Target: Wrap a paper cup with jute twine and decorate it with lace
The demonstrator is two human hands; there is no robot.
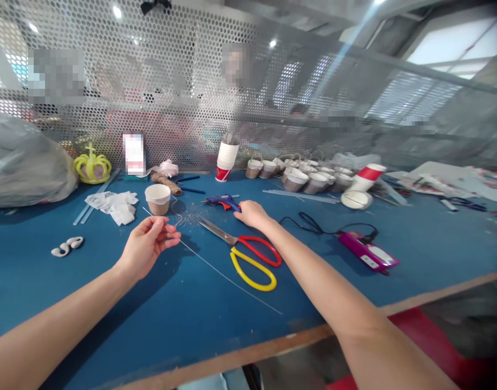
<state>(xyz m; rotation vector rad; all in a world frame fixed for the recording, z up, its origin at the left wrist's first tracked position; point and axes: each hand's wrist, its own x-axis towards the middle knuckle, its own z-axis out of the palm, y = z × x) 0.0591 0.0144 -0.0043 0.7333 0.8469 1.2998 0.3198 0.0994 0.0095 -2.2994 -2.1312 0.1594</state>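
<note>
Between the fingertips of my left hand (148,246) is a thin pale wire (228,279), which slants down across the table to the right. Just behind that hand stands a small paper cup wrapped in brown twine (158,200). My right hand (253,215) is closed around the handle of a blue glue gun (221,201), whose nozzle points left. Part of the handle is hidden by the fingers. Large scissors (231,240) with one red and one yellow handle lie between my arms, blades slightly apart. Loose twine trails beside the cup.
Several twine-wrapped cups (295,179) stand at the back right, near a stack of paper cups (227,157). A purple power strip (368,252) with a black cable lies right. Crumpled white cloth (114,205) and a yellow crown (91,167) are left. Perforated metal panels border the back.
</note>
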